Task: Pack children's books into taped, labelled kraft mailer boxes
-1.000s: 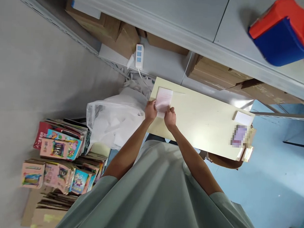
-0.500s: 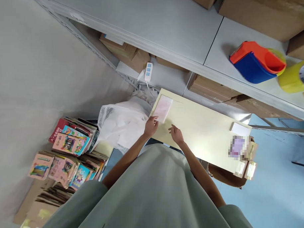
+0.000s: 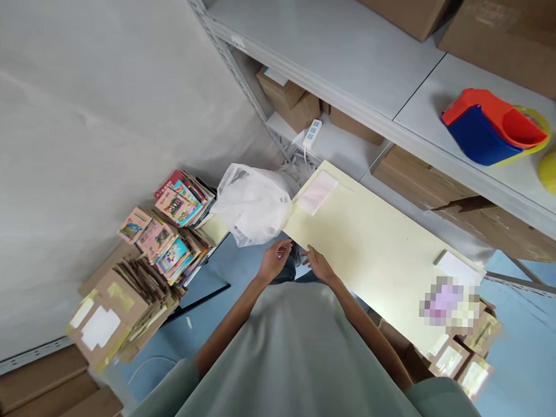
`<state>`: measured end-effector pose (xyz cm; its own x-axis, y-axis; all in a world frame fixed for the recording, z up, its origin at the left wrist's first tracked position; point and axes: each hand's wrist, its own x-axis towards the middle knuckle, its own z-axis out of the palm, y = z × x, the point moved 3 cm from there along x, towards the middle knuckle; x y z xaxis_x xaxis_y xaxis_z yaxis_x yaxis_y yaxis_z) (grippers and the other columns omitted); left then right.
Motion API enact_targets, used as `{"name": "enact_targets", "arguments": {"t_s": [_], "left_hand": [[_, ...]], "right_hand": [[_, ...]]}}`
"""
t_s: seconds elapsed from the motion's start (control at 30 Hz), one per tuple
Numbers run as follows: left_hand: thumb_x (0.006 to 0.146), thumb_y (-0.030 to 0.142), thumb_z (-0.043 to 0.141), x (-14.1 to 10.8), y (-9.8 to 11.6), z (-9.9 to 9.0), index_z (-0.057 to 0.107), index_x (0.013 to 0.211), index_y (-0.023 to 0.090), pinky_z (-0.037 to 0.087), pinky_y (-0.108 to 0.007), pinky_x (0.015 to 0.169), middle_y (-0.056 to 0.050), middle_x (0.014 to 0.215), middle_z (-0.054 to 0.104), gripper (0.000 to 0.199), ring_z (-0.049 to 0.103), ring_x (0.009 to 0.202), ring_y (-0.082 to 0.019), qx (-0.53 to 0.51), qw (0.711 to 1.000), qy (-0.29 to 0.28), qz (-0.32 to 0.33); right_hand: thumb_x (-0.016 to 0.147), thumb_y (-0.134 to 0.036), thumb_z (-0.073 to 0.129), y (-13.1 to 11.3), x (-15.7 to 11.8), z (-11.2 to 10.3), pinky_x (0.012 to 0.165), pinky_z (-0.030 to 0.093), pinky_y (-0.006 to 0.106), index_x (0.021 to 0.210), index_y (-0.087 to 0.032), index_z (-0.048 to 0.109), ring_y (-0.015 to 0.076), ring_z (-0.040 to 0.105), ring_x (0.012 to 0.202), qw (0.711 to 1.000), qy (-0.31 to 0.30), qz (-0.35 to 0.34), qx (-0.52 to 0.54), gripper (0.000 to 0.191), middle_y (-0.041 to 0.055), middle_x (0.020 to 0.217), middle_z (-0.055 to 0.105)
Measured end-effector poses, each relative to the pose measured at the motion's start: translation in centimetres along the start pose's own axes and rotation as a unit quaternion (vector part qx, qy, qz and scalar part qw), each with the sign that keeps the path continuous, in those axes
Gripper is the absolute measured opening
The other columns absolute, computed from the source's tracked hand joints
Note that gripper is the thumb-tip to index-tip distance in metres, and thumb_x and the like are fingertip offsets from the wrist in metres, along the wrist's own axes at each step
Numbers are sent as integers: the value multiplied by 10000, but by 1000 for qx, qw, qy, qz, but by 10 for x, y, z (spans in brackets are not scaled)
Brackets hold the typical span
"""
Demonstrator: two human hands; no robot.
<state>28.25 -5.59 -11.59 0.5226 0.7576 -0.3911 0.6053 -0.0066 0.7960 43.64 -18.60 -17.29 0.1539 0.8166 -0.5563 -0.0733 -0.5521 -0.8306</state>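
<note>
My left hand (image 3: 274,260) hovers past the near left edge of the cream table (image 3: 372,236), its fingers loosely bent and apart, with nothing visible in them. Just over the table's near edge is my right hand (image 3: 320,265), fingers loosely spread and pointing towards the left one, also holding nothing I can see. A gap separates the two hands. Beyond them, a pale pink-white packet (image 3: 318,193) lies flat at the table's left end. A bulging white plastic bag (image 3: 253,204) sits beyond my left hand, beside the table.
Stacks of colourful books (image 3: 167,241) and flattened cardboard (image 3: 115,300) stand at left. A grey shelf (image 3: 320,39) behind the table bears boxes, a red-and-blue tape dispenser (image 3: 490,128) and a white power strip (image 3: 313,134). More cartons (image 3: 471,355) stand by the table's right end.
The view has turned towards the left. My left hand has moved away from the pink-white packet to beyond the table's edge, and my right hand has drawn back to that edge.
</note>
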Motion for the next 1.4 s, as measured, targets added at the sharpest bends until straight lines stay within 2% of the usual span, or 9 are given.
{"name": "enact_targets", "arguments": {"t_s": [0.13,0.23,0.37,0.5,0.7,0.9,1.07,1.17,1.4], "left_hand": [[984,466,670,-19,0,-20,771,1269,211,694,-482,995,-141,1204,854,396,829,1069,-295,-20,999,27,17],[980,471,649,-29,-4,-33,769,1283,209,690,-488,1002,-139,1213,857,419,830,1062,-292,-26,998,39,37],[989,471,630,-47,-18,-55,779,1279,226,686,-464,1020,-124,1230,859,407,831,1065,-275,-29,996,40,72],[994,454,622,-73,-48,-102,787,1250,242,683,-440,1030,-102,1210,863,371,834,1065,-270,-24,994,36,101],[1031,376,580,-125,-133,-215,788,1247,240,678,-417,1020,-109,1217,849,329,827,1044,-265,15,986,122,117],[1012,317,604,-192,-243,-324,749,1314,192,590,-544,1187,-185,1350,763,358,753,1270,-362,98,959,264,24],[933,475,801,-244,-329,-389,526,1631,94,356,-695,1349,-343,1743,448,840,387,1679,-507,174,935,294,-98],[889,545,860,-260,-363,-403,379,1725,42,209,-773,1368,-401,1836,222,1087,159,1757,-544,200,938,253,-129],[1021,175,453,-273,-377,-398,432,1724,30,194,-702,1407,-311,1813,380,719,273,1758,-419,210,937,262,-93]], "right_hand": [[1128,-354,359,-23,-10,27,793,597,350,1669,-83,506,218,721,687,999,-46,3,26,623,39,810,794],[1121,-347,343,-41,-22,45,753,578,354,1620,-62,574,205,599,547,996,-71,-43,-5,619,-34,589,610],[1115,-348,327,-54,-38,73,778,563,350,1561,-109,657,202,556,592,993,-55,-85,-65,604,-42,602,532],[1109,-376,349,-57,-51,121,786,553,341,1603,-99,620,200,549,629,987,-31,-85,-133,628,-36,649,538],[1073,-526,381,-54,-63,220,723,584,384,1672,-122,553,215,513,538,987,-25,-83,-136,743,-46,603,501],[1028,-629,393,-67,-66,313,570,511,382,1627,-99,599,218,430,477,991,-2,-37,-128,825,-59,570,425],[1038,-542,413,-98,-66,369,600,535,361,1620,-70,609,201,476,472,988,-31,-48,-144,775,-72,545,463],[1008,-463,435,-112,-65,388,617,538,331,1598,-69,625,179,510,475,985,-34,-55,-161,734,-84,556,491],[987,-405,435,-117,-65,410,641,530,312,1540,-112,678,178,581,500,977,-28,-64,-200,671,-93,562,507]]}}
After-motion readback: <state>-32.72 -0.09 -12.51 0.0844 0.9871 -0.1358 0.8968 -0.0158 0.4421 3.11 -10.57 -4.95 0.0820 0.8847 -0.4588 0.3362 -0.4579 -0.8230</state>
